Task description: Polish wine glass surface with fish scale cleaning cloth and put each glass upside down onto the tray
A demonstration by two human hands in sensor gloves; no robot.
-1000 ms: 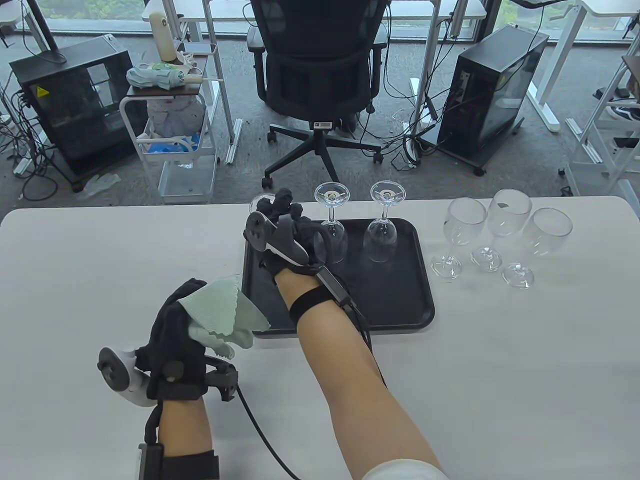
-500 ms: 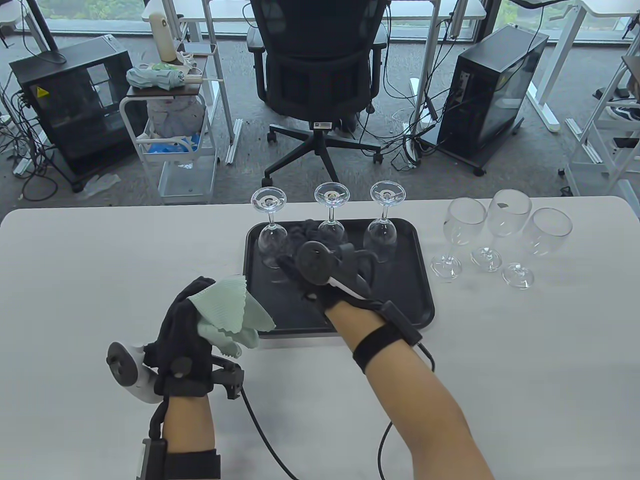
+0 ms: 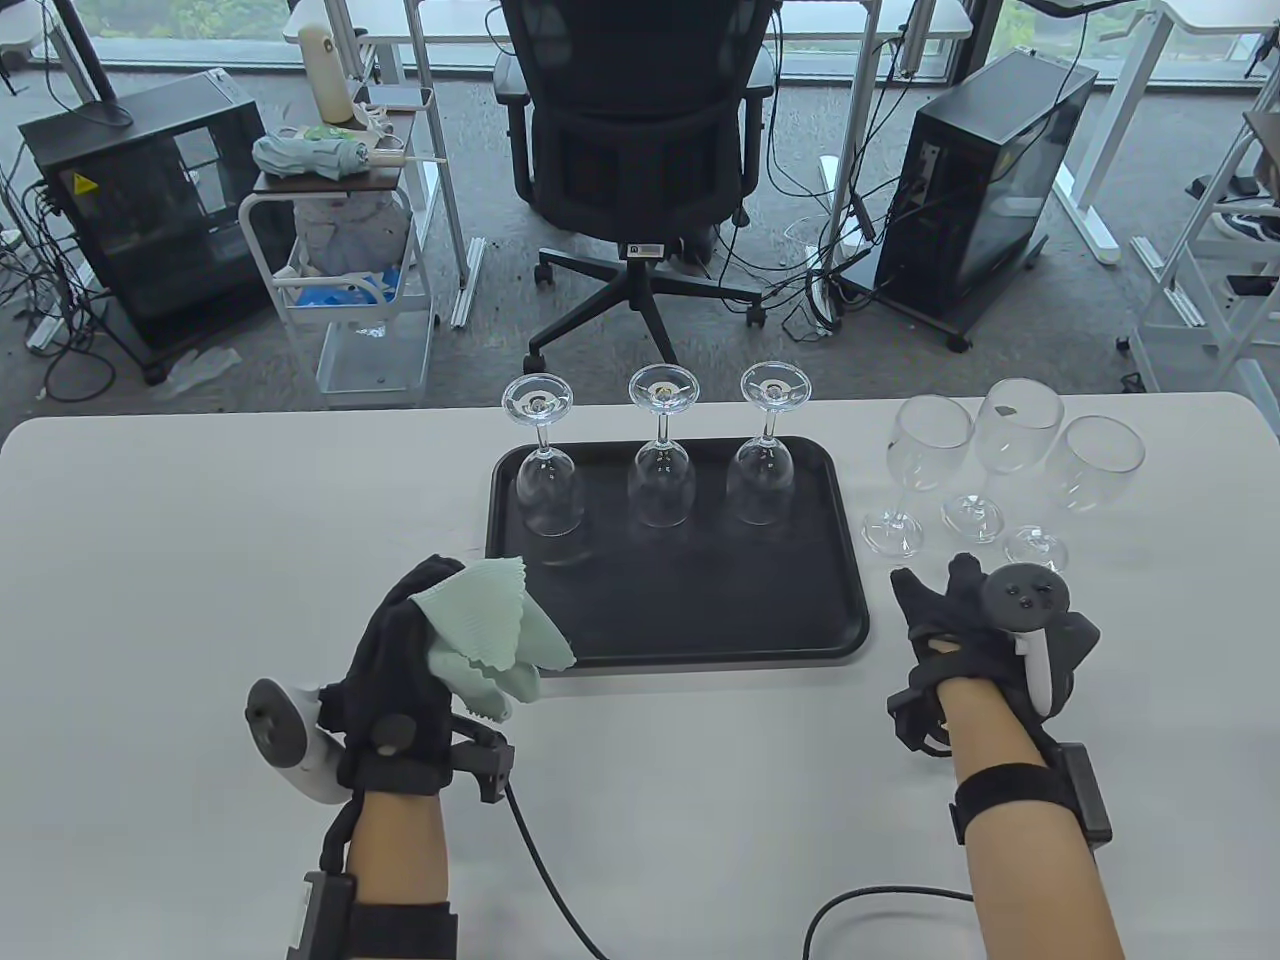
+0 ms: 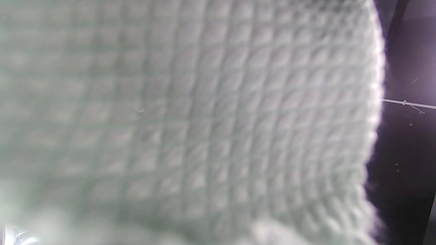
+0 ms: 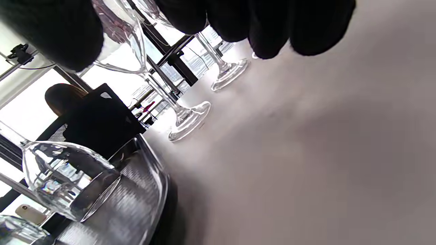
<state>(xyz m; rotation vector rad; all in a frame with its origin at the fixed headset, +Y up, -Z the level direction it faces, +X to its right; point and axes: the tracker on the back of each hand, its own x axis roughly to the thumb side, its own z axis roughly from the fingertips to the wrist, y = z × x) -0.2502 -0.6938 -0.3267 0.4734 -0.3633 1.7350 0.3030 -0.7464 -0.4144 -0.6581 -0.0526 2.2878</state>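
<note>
Three glasses (image 3: 660, 485) stand upside down in a row along the far side of the tray (image 3: 700, 620), leaving its near half free, probably for the three upright glasses (image 3: 1000, 440) that wait on the table to its right. The left hand (image 3: 400, 670) grips the cloth (image 3: 490, 625) bunched and ready near the tray's corner. The right hand (image 3: 985, 625), fingers loose and empty, hovers just short of the upright glasses, apparently to fetch one.

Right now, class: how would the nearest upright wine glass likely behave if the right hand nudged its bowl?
The glass would probably tip easily: a wide bowl tops a thin stem and small foot. Thin clear glass looks fragile. It stands close to two other glasses, so a fall might knock them.
</note>
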